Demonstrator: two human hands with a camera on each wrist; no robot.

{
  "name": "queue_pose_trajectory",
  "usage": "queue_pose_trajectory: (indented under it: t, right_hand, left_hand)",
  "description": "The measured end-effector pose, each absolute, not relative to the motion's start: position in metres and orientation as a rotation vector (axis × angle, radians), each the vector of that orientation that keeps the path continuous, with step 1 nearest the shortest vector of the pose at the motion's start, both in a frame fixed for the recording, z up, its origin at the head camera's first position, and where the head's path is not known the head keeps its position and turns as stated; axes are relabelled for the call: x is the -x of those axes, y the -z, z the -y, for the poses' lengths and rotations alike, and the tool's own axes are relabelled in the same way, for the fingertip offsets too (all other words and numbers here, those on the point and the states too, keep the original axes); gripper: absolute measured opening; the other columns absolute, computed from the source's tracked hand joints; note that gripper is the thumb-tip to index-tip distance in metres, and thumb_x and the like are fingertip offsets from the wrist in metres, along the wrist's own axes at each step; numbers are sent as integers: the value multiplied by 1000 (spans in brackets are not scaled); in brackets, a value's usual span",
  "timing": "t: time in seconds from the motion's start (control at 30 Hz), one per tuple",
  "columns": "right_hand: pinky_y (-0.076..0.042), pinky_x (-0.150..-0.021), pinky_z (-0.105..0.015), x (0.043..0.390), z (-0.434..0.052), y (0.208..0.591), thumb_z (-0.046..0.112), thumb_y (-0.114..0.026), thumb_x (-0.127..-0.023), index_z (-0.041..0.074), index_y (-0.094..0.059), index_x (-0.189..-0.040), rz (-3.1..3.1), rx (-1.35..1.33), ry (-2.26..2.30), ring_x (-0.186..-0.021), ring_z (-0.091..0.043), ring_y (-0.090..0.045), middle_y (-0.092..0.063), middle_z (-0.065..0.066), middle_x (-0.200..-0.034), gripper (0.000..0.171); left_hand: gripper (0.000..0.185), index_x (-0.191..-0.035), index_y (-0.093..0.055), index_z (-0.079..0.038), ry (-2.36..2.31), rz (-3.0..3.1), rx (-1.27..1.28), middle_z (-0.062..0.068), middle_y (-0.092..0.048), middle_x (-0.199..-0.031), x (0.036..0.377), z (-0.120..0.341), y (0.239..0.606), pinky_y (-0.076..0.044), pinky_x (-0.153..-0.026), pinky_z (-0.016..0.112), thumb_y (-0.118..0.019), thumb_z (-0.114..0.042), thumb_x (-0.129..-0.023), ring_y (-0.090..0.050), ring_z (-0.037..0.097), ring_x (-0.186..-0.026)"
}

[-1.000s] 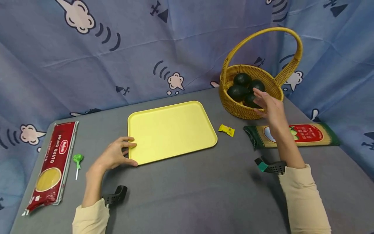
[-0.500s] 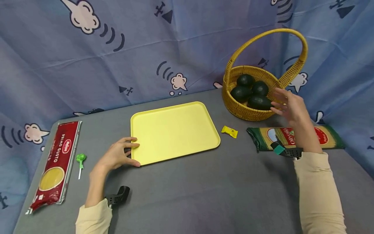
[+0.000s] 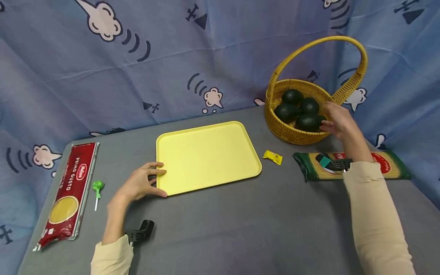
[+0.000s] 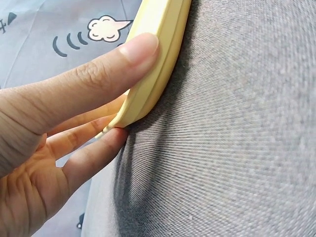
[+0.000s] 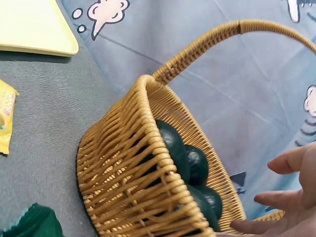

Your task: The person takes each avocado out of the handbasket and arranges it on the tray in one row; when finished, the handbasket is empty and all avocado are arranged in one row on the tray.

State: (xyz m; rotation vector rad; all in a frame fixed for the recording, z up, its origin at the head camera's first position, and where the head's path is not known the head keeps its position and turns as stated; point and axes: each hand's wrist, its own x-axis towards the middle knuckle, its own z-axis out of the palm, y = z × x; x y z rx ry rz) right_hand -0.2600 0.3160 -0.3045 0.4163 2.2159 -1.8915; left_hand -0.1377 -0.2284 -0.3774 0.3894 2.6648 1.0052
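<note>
A yellow tray (image 3: pixel 206 156) lies flat on the grey table. My left hand (image 3: pixel 146 182) pinches its near-left corner. In the left wrist view the thumb (image 4: pixel 98 79) lies on top of the tray rim (image 4: pixel 160 59) and the other fingers curl underneath it. A wicker basket (image 3: pixel 285 131) with a tall handle stands at the back right and holds several dark green avocados (image 3: pixel 292 96). My right hand (image 3: pixel 335 120) hovers at the basket's right rim, beside the nearest avocado. Its fingers (image 5: pixel 289 160) are relaxed and hold nothing, above the basket (image 5: pixel 128 163) and the avocados (image 5: pixel 173 145).
A red spaghetti pack (image 3: pixel 68 191) and a green lollipop (image 3: pixel 97 187) lie at the left. A yellow wrapped candy (image 3: pixel 273 157) sits between tray and basket. A green pasta pack (image 3: pixel 388 168) lies under my right forearm. Blue patterned cloth hangs behind the table.
My right hand has moved from over the avocados to the basket's right rim. The left hand has kept its hold on the tray corner.
</note>
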Motion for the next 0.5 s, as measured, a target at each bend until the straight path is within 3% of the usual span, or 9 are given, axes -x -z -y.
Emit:
queue_pose_trajectory:
  t: [0.03, 0.1, 0.23, 0.33, 0.37, 0.43, 0.5]
  right_hand:
    - [-26, -118, -42, 263, -316, 307, 47, -38, -100, 16, 1, -156, -2227, -406, 1885, -144, -38, -6, 9, -3, -161, 75]
    - [-17, -119, -48, 269, -316, 312, 40, -40, -101, 13, 0, -156, -2277, -405, 1834, -144, -36, 1, 5, -5, -161, 73]
    - [-36, -113, -45, 279, -316, 319, 27, -49, -100, 4, -19, -153, -2463, -433, 1598, -142, -35, -19, -17, -15, -157, 65]
    - [-54, -94, -31, 284, -320, 322, 21, -53, -99, -2, -31, -148, -2568, -382, 1412, -135, -40, -32, -23, -23, -153, 58]
    - [-56, -86, -26, 286, -321, 323, 19, -54, -99, -4, -33, -147, -2587, -356, 1372, -133, -43, -34, -20, -27, -153, 57]
    - [-55, -69, -22, 290, -325, 325, 19, -57, -98, -5, -38, -144, -2644, -314, 1297, -116, -41, -50, -28, -30, -148, 56]
    - [-56, -71, -25, 294, -328, 326, 20, -60, -96, -6, -38, -144, -2647, -286, 1294, -108, -39, -53, -28, -31, -145, 58]
  left_hand:
    - [76, -128, -57, 8, -1006, -2665, -392, 23, -39, -142, 138, 228, 378, -53, -96, 43, -89, -23, -67, -55, 39, -117]
    - [75, -128, -57, 8, -1026, -2658, -390, 23, -39, -142, 138, 228, 378, -52, -97, 44, -89, -21, -67, -54, 40, -118]
    - [74, -128, -57, 10, -1055, -2645, -378, 24, -37, -143, 138, 228, 379, -51, -98, 43, -89, -18, -67, -52, 41, -120]
    - [74, -128, -57, 10, -1058, -2644, -368, 24, -37, -143, 138, 228, 379, -51, -98, 43, -89, -17, -67, -51, 41, -120]
    - [74, -128, -56, 10, -1057, -2645, -365, 24, -37, -143, 137, 228, 379, -51, -98, 43, -88, -17, -67, -51, 41, -121]
    - [73, -128, -56, 10, -1071, -2639, -357, 24, -37, -143, 137, 227, 378, -50, -99, 43, -88, -16, -67, -49, 41, -122]
    - [73, -128, -56, 10, -1082, -2637, -347, 24, -36, -144, 137, 228, 377, -50, -100, 43, -88, -16, -67, -48, 42, -123]
